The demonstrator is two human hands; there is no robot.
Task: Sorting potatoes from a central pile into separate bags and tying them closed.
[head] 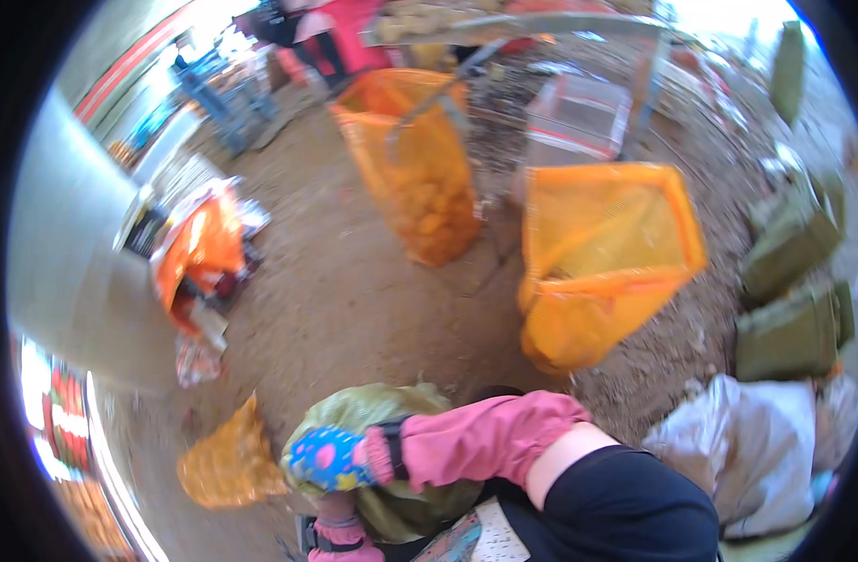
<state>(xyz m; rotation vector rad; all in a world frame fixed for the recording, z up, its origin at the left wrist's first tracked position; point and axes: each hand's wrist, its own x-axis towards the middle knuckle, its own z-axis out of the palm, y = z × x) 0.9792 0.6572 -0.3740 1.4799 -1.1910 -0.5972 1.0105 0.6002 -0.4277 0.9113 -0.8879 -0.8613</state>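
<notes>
A green woven plastic sack (380, 404) lies bunched close before my body. My right hand (327, 458), in a blue patterned glove, is at its left end with the fabric gathered around the fingers. Below it, my left hand (336, 507) shows only near the wrist; its fingers are hidden behind the glove and the sack. Pink sleeves with black straps cover both forearms. To the left of the hands, a filled orange mesh bag (225, 464) rests on the dirt floor.
Ahead stand a tall orange mesh bag (429, 190), partly filled, and a wide-mouthed orange mesh bag (612, 281). Behind them is a clear plastic bin (576, 116) by a metal frame (541, 27). Green bundles (787, 337) and a white sack (745, 449) line the right; orange packaging (204, 246) lies left.
</notes>
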